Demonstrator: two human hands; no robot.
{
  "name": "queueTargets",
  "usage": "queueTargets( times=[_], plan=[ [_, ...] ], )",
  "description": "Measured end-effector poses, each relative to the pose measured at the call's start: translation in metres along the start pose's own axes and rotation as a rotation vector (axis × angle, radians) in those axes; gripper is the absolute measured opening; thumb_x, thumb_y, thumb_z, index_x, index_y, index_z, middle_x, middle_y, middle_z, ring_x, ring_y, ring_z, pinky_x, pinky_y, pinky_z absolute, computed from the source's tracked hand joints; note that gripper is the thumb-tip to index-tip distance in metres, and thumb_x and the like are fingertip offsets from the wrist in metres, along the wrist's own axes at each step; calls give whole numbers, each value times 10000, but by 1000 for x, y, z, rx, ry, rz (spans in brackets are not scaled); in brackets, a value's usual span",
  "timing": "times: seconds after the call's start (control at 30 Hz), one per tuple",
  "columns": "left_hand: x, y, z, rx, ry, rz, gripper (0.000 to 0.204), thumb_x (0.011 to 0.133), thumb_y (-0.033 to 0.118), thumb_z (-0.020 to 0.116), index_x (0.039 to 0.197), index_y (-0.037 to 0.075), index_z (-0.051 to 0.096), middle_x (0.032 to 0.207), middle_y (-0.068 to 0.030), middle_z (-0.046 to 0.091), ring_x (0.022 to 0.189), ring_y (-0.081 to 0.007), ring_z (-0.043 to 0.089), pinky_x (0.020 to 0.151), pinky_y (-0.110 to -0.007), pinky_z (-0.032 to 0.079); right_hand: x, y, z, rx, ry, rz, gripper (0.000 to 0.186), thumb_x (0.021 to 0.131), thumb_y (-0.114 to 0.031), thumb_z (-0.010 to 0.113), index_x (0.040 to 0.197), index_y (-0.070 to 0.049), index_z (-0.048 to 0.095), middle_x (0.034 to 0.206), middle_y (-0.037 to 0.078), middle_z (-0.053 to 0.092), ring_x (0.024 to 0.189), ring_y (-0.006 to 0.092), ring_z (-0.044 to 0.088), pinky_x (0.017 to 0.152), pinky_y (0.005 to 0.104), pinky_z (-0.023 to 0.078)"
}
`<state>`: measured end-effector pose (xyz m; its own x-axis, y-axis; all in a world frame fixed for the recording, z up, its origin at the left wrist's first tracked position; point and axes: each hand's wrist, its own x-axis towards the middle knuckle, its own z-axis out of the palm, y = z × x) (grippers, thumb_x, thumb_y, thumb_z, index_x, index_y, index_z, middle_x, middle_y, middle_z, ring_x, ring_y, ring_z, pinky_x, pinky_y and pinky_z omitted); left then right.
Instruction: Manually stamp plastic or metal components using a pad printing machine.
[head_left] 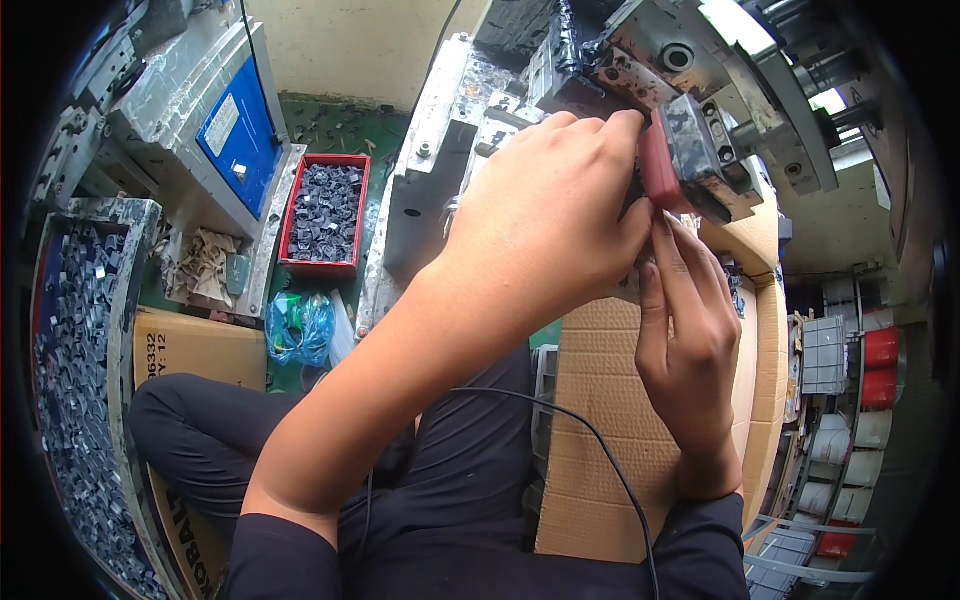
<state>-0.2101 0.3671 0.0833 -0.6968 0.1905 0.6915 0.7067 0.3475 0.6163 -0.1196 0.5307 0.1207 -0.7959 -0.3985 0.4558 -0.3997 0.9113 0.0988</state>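
Note:
My left hand [565, 195] reaches across to the machine, its back toward me. Its fingers are bent, with their tips hidden behind the hand beside a dull red pad [660, 165] on a dark metal block [697, 150]. Just below the pad, my right hand [695, 310] is raised with fingers and thumb drawn together. The two hands meet at the left thumb and the right fingertips. Whatever lies between the fingers of either hand is hidden or too small to make out.
Metal machine parts [425, 180] surround the hands. Small dark parts fill a red box [362, 235] and a long tray [145, 300] on the left. A cardboard sheet [600, 440] stands by my right arm. A black cable [600, 435] crosses my lap. Shelves [860, 420] stand far right.

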Motion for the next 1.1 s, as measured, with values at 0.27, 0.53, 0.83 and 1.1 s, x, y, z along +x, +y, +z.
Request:
queueTargets(
  times=[0.27, 0.53, 0.83, 1.1],
  plan=[
    [-1, 2, -2, 43, -61, -52, 406, 887, 232, 699, 1205, -8, 620, 1063, -207, 706, 1056, -376, 676, 948, -454, 537, 0, 0, 0, -6, -2, 0, 372, 975, -14, 663, 1319, 124, 640, 1250, 283, 678, 1180, 427, 670, 995, 466, 545],
    [0, 0, -4, 105, -99, -43, 457, 911, 281, 748, 1291, 40, 668, 1178, -162, 710, 1133, -349, 670, 991, -426, 530, 0, 2, 2, -19, 5, -5, 365, 971, -18, 668, 1306, 127, 647, 1236, 286, 684, 1173, 429, 673, 995, 468, 546],
    [-1, -7, -3, 146, -145, 58, 351, 954, 266, 722, 1227, 49, 686, 1139, -143, 689, 1125, -335, 645, 997, -425, 513, -4, 17, 10, 245, 73, 66, 324, 1015, -27, 633, 1319, 77, 675, 1259, 248, 710, 1207, 379, 674, 1030, 429, 521],
    [-3, -3, -11, 11, -68, 122, 391, 992, 241, 697, 1303, 19, 617, 1229, -191, 676, 1176, -381, 631, 1014, -444, 504, -8, 10, 5, 540, 142, 226, 353, 1104, -131, 556, 1413, 12, 646, 1311, 190, 717, 1244, 236, 662, 1069, 371, 492]
  ],
)
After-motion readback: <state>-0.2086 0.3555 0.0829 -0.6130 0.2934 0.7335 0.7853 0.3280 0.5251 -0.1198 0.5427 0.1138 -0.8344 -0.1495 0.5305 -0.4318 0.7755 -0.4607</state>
